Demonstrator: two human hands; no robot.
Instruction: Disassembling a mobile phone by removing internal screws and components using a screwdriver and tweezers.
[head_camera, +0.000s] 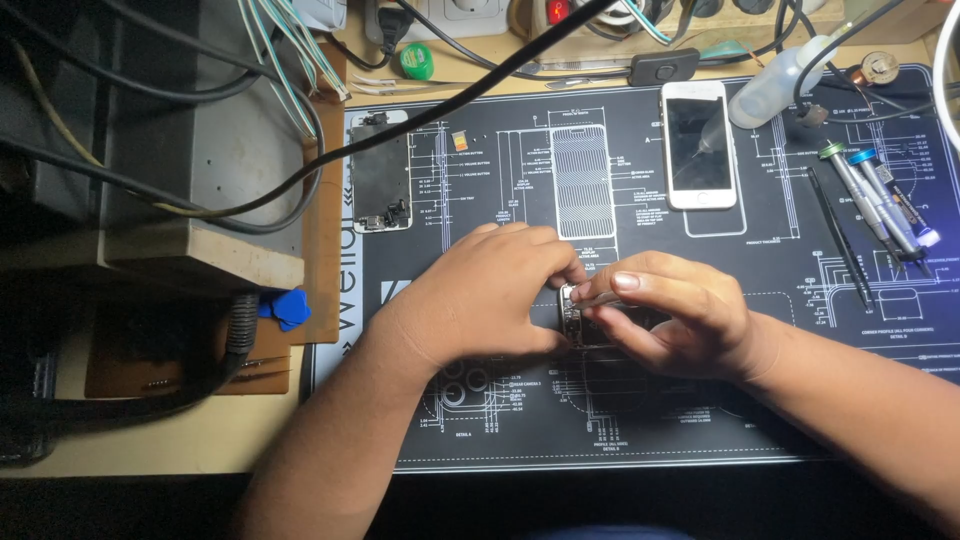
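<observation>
Gripping, seemingly, phone board two-handed

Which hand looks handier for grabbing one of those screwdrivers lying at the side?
Probably the right hand: the screwdrivers lie on its side of the mat; the left hand would have to cross over.

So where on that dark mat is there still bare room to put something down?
The widest free patch of the mat is its near strip, below both hands. A smaller one lies between the white phone and the screwdrivers. The middle is crowded: left hand and right hand meet over a small phone part. The far edge is cluttered with cables.
</observation>
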